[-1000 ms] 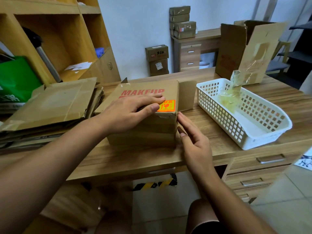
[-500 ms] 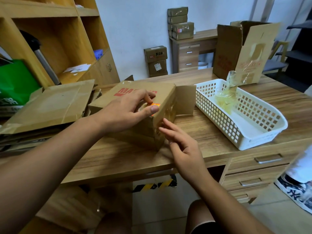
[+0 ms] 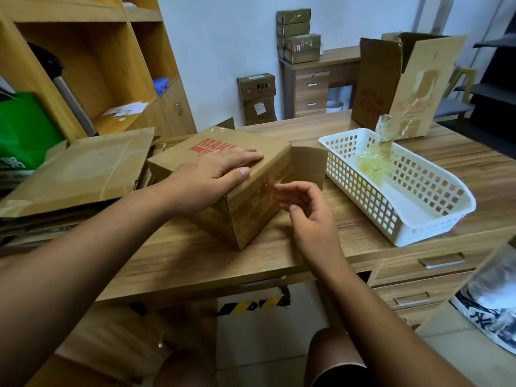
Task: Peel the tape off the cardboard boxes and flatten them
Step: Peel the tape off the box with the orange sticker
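A brown cardboard box (image 3: 251, 216) with red "MAKEUP" lettering stands on the wooden desk (image 3: 349, 236), turned so one corner points at me. My left hand (image 3: 212, 177) lies flat on its top, fingers straight, thumb along the top edge. Clear tape (image 3: 268, 188) covers the box's right-hand side face. My right hand (image 3: 304, 208) hovers at that face with fingers loosely curled, fingertips at the tape; whether it pinches any tape I cannot tell. One flap (image 3: 308, 163) sticks out at the box's far right.
Flattened cardboard (image 3: 81, 171) is stacked at the left. A white perforated basket (image 3: 435, 219) with peeled tape (image 3: 374, 160) sits at the right. An open tall box (image 3: 402, 82) stands behind it. Shelves rise at left; small boxes stand by the far wall.
The box has been rotated so its taped side faces more to the right. My right hand lifted from the lower edge up to the taped face, fingers now curled. My left hand stays on top.
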`<action>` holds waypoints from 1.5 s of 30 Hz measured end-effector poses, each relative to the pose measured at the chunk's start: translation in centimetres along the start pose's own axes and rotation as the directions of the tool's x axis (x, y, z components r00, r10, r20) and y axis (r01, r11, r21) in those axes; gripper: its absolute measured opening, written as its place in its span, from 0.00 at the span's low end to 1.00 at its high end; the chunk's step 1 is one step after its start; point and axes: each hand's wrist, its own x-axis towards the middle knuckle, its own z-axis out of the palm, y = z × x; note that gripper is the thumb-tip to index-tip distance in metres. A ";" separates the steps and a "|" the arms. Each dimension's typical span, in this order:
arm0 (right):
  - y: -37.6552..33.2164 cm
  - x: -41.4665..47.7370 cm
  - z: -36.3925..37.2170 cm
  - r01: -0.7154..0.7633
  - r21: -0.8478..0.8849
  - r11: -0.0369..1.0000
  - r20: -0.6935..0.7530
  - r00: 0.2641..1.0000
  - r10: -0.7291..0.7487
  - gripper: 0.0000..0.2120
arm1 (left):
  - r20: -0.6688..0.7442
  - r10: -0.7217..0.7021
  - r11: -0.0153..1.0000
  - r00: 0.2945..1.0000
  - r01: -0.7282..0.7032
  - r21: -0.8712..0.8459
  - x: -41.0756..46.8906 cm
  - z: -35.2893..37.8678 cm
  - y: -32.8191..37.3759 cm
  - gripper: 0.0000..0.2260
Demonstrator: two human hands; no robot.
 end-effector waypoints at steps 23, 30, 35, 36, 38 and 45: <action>0.4 0.6 1.2 0.084 -0.085 0.993 -0.030 0.996 -0.087 0.16 | -0.034 -0.003 0.999 0.999 0.005 0.049 0.1 0.5 0.2 0.23; 0.8 0.9 1.3 0.088 -0.068 0.994 -0.062 0.994 -0.093 0.16 | -0.043 -0.010 0.999 0.999 0.012 0.039 0.1 0.6 0.4 0.24; 0.7 0.8 1.2 0.096 -0.085 0.992 -0.043 0.994 -0.100 0.15 | -0.051 -0.013 0.999 0.999 0.015 0.045 0.1 0.6 0.4 0.25; 0.6 0.9 1.2 0.092 -0.083 0.992 -0.048 0.994 -0.096 0.16 | -0.053 -0.012 0.999 0.999 0.014 0.047 0.1 0.6 0.4 0.25; 0.6 0.8 1.3 0.086 -0.097 0.992 -0.034 0.995 -0.090 0.16 | -0.056 -0.012 0.999 0.998 0.015 0.051 0.1 0.7 0.4 0.25; 0.7 0.7 1.3 0.111 -0.100 0.989 -0.055 0.992 -0.117 0.13 | -0.048 -0.020 0.998 0.999 0.023 0.054 0.1 0.6 0.3 0.25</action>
